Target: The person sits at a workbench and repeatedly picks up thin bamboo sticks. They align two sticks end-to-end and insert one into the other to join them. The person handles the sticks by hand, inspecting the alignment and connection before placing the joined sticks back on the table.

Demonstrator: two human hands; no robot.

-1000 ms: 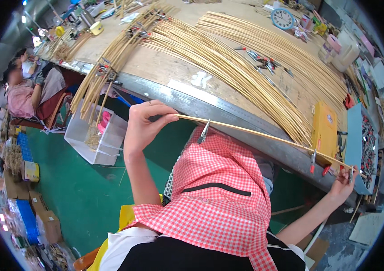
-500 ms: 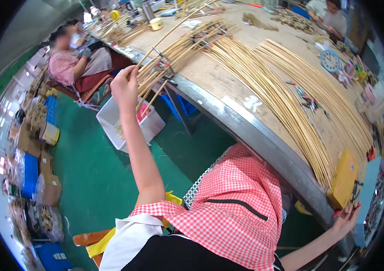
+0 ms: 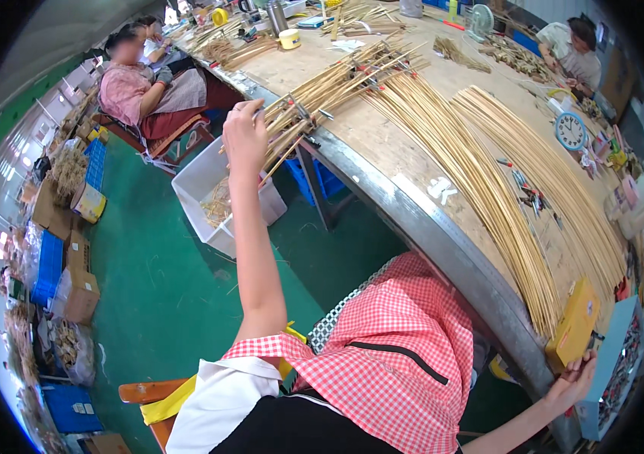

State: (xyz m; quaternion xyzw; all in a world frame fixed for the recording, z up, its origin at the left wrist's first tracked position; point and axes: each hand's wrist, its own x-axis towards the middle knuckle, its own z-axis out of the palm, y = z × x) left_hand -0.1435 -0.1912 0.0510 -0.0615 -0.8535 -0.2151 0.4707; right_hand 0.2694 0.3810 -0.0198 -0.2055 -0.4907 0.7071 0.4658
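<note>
My left hand [image 3: 246, 140] is raised at the table's near left edge, its fingers curled beside the ends of a bundle of thin bamboo-like sticks [image 3: 337, 87]. Small metal clamps [image 3: 301, 111] grip that bundle; whatever lies under my fingertips is hidden. Far to the right, my right hand [image 3: 573, 383] has its fingers bent together beside a yellow box [image 3: 575, 321] and a light-blue box [image 3: 616, 356] full of small metal pieces. A bit of red shows just below this hand; what the fingers hold is unclear.
Two long rows of sticks [image 3: 473, 181] [image 3: 556, 174] lie on the table [image 3: 382, 144], with several loose clamps [image 3: 530, 193] between them. A white bin [image 3: 193, 200] stands on the floor. People sit at far left and far right. A blue-rimmed clock [image 3: 570, 131] stands at right.
A long stick that slanted up from my left hand no longer stands out; the hand is now lower against the bundle. The view has shifted slightly. My right hand stays by the boxes.
</note>
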